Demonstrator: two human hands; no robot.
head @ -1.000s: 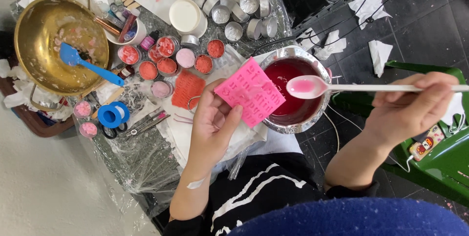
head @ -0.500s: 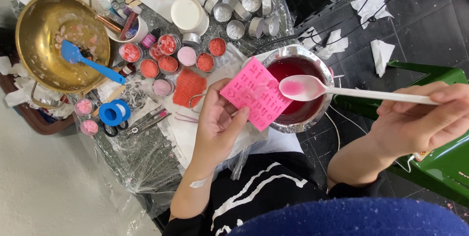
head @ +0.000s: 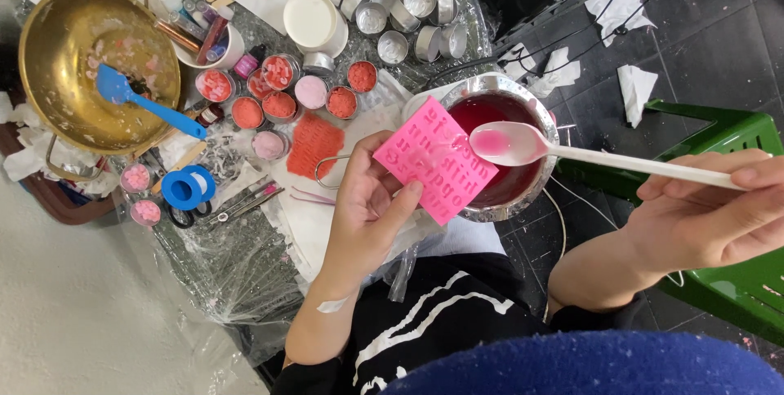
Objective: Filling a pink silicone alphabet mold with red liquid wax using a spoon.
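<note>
My left hand (head: pixel 371 203) holds a pink silicone letter mould (head: pixel 434 160) by its lower edge, tilted beside a small metal pot (head: pixel 535 191) of dark red liquid. My right hand (head: pixel 710 215) grips the long handle of a white spoon (head: pixel 523 143). The spoon's bowl carries a little pink liquid and hovers over the mould's right edge and the pot.
A brass bowl (head: pixel 49 44) with a blue spatula (head: pixel 143 101) sits at the far left. Several small tins of pink and orange wax (head: pixel 282 105), empty silver tins (head: pixel 392 11), a white cup (head: pixel 310 19), a blue tape roll (head: pixel 188 187) and a green plastic stool (head: pixel 735 281) surround me.
The spoon has moved left and down from above the pot toward the mould. My left hand has tilted the mould closer to the pot.
</note>
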